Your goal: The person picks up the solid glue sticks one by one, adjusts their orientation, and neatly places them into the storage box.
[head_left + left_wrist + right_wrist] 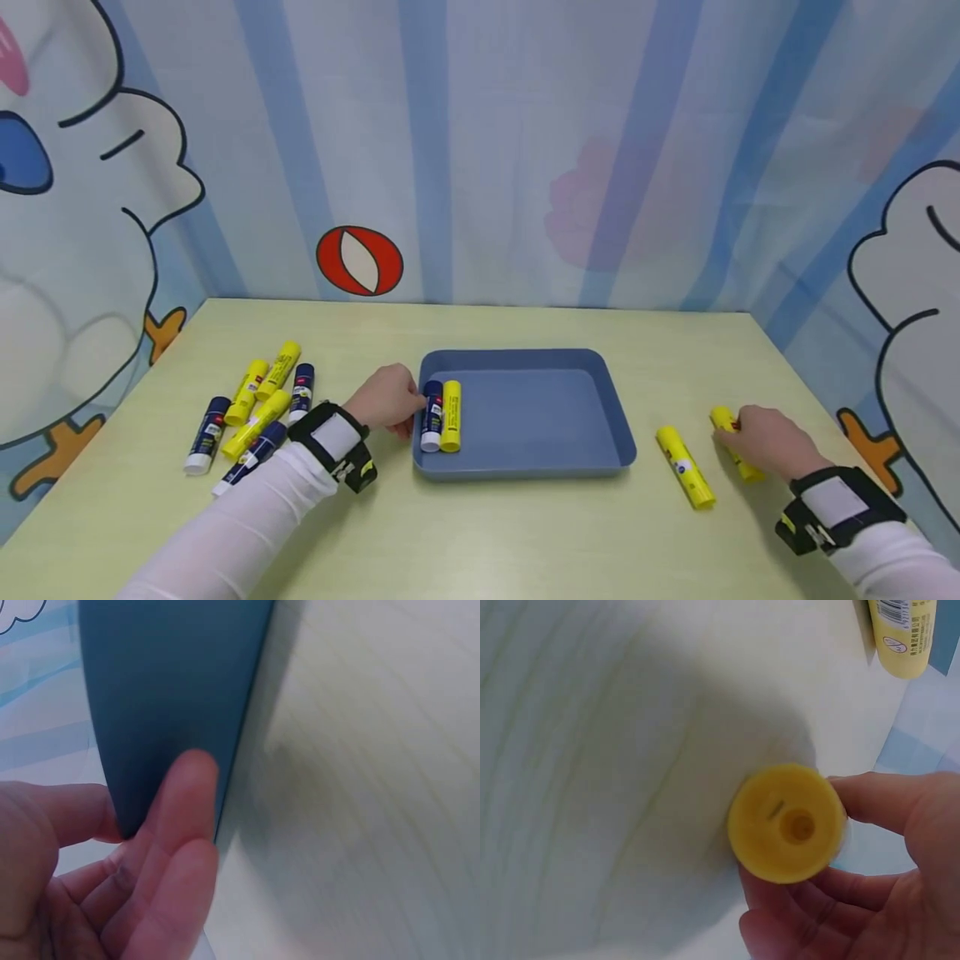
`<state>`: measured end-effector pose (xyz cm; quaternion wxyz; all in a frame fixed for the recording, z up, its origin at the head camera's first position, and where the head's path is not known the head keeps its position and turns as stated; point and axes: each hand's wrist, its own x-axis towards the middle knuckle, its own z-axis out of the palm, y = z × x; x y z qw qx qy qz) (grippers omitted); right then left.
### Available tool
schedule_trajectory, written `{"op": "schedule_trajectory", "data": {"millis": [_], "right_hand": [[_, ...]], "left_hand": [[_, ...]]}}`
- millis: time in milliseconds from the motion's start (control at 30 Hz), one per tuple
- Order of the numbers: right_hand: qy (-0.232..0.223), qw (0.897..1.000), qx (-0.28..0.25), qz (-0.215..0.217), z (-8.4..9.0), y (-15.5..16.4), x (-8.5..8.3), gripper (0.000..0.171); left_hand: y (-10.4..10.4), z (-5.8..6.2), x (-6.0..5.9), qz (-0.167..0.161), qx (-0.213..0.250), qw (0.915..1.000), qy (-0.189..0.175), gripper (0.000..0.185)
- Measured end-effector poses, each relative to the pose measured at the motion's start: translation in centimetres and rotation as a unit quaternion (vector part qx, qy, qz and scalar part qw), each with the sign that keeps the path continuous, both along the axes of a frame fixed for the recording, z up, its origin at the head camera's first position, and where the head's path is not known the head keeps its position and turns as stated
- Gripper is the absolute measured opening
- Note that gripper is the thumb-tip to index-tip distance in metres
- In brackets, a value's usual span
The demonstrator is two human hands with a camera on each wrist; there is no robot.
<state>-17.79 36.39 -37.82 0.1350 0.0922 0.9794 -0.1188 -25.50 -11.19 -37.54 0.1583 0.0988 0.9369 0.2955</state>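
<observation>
Yellow glue stick (786, 823) held in the right hand (767, 439), fingers and thumb curled round its body, low over the table (525, 533). Second yellow stick (686, 467) lying just beside that hand toward the tray, apart from it. Left hand (386, 398) at the near-left edge of the blue tray (592, 392), fingers loosely extended, fingertips touching the tray wall. Just past those fingertips, inside the tray against its left wall: one dark blue stick (431, 415) and one yellow stick in the tray (451, 416), side by side and touching. Behind the left wrist, a loose heap of blue and yellow sticks (251, 412) on the table.

Right wrist view: round yellow end of the held stick seen head-on, thumb above and fingers below, plus the end of the neighbouring stick at the top edge. Head view hides that grip under the back of the hand. Left wrist view: fingers (180, 810) straight and relaxed against the tray's outer wall, nothing pinched; sticks in the tray out of sight there.
</observation>
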Motion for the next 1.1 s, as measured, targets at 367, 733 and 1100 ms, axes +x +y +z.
{"op": "schedule_trajectory", "data": {"millis": [367,733,1100], "right_hand": [[0.065,0.997,-0.015,0.034,1.2,-1.2,0.4,0.034],[0.135,0.984,-0.033,0.115,5.6,-7.9,-1.5,0.038],[0.104,0.972,-0.114,0.176,7.0,-15.9,-4.5,0.030]], "left_hand": [[0.1,0.1,0.2,-0.005,-0.006,1.0000,0.004,0.032],[0.2,0.3,0.2,-0.005,-0.013,0.9999,-0.001,0.031],[0.2,0.3,0.1,-0.004,-0.017,0.9998,-0.001,0.030]]}}
